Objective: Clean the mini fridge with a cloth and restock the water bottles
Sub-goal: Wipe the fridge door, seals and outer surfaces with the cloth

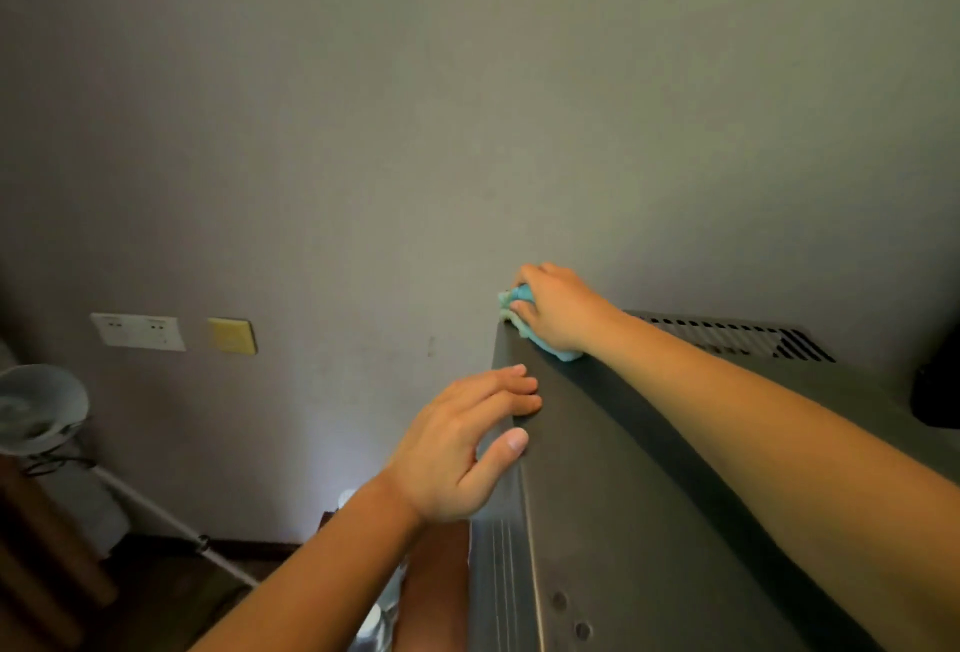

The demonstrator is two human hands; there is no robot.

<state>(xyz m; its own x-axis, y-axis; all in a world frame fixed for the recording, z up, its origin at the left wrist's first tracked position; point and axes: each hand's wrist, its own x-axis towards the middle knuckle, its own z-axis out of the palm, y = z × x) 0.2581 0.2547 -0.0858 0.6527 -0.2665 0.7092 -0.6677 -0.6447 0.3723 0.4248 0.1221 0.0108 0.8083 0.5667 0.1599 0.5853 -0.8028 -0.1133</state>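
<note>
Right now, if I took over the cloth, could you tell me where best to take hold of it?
Pinch the loose end of the cloth poking out past the right hand at the back left corner of the mini fridge, coming from the left; the rest is wadded under the palm.

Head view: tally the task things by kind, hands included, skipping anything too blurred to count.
Hands: 2, left hand and right hand
Cloth: 1, gripped by the right hand
Mini fridge: 1
Total: 4
Bottles below the left arm: too blurred to count.
</note>
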